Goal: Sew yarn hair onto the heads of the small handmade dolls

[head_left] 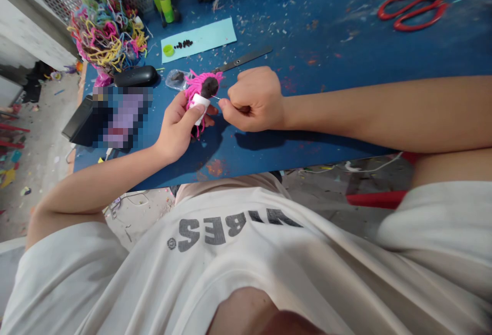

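My left hand (179,125) grips a small doll by its white body (200,105), the thumb lying across the front. The doll has a dark round head (209,87) and bright pink yarn strands (195,83) around it. Close on the right, my right hand (251,100) is closed, with thumb and finger pinched on a thin pale needle-like piece (216,97) whose other end reaches the edge of the dark head. A light blue paper strip (209,39) beyond the hands carries small black beads (184,44) and a green cap (168,50).
Tangled yarn (109,38) lies at the back left, near a black case (136,76) and a blurred-out phone (125,117). A metal blade (248,59) lies behind my right hand. Red-handled scissors (417,12) rest far right on the blue table (338,43).
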Available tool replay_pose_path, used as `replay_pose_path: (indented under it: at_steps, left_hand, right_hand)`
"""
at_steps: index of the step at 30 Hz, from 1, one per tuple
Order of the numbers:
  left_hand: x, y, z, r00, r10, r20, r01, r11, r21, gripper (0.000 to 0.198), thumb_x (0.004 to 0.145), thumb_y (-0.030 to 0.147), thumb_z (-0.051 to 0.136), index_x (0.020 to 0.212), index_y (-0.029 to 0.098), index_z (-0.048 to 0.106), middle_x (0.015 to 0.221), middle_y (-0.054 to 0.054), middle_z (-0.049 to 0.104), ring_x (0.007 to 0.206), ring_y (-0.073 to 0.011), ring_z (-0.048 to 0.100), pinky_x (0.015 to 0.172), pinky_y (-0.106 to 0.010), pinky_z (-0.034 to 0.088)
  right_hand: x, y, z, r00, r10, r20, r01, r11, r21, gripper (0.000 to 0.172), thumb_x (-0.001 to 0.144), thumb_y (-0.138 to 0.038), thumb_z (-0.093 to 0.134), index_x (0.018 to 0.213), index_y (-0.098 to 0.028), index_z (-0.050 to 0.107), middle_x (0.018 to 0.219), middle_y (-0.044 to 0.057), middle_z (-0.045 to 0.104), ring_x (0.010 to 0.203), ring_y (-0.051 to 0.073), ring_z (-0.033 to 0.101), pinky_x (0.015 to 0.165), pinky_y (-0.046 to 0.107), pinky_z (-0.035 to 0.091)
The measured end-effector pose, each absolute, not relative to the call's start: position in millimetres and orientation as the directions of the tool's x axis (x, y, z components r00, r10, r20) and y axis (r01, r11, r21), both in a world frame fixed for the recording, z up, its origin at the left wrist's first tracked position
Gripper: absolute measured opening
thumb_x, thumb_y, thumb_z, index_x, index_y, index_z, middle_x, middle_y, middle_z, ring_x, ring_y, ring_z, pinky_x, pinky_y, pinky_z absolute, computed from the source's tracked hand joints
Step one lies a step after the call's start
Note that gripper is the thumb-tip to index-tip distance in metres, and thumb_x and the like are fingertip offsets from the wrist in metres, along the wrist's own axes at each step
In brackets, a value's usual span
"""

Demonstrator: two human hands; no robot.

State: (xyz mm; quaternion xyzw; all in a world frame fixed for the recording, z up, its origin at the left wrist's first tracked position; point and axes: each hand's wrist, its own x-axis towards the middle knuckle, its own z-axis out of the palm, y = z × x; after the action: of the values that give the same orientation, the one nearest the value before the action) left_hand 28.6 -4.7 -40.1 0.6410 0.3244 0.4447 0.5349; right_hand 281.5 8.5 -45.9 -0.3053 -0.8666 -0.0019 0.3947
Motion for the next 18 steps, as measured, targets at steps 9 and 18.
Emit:
replay_pose_path:
  at_steps: [9, 18]
  left_hand:
    - [25.2, 6.8, -50.5, 0.472, 0.804, 0.36, -0.115, -0.349, 0.93, 0.057, 0.107, 0.075, 0.092, 0.134, 0.028, 0.076, 0.091, 0.001, 0.078, 0.078, -0.0224, 0.087, 0.077, -0.036, 0.075]
    - [22.8, 9.6, -52.4, 0.473, 0.79, 0.389, -0.08, -0.401, 0.912, 0.057, 0.109, 0.075, 0.091, 0.138, 0.029, 0.077, 0.095, 0.001, 0.079, 0.078, -0.0215, 0.088, 0.076, -0.035, 0.077]
  right_hand:
    - [282.4, 4.6, -43.8, -0.504, 0.503, 0.702, 0.548, 0.815, -0.189, 0.057, 0.123, -0.039, 0.054, 0.068, -0.024, 0.048, 0.062, -0.001, 0.049, 0.062, 0.017, 0.046, 0.072, 0.038, 0.043]
    - [280.0, 0.8, -38.1, -0.479, 0.424, 0.769, 0.512, 0.846, -0.148, 0.056, 0.124, -0.034, 0.049, 0.069, -0.024, 0.042, 0.061, -0.002, 0.044, 0.061, 0.016, 0.036, 0.071, 0.039, 0.04]
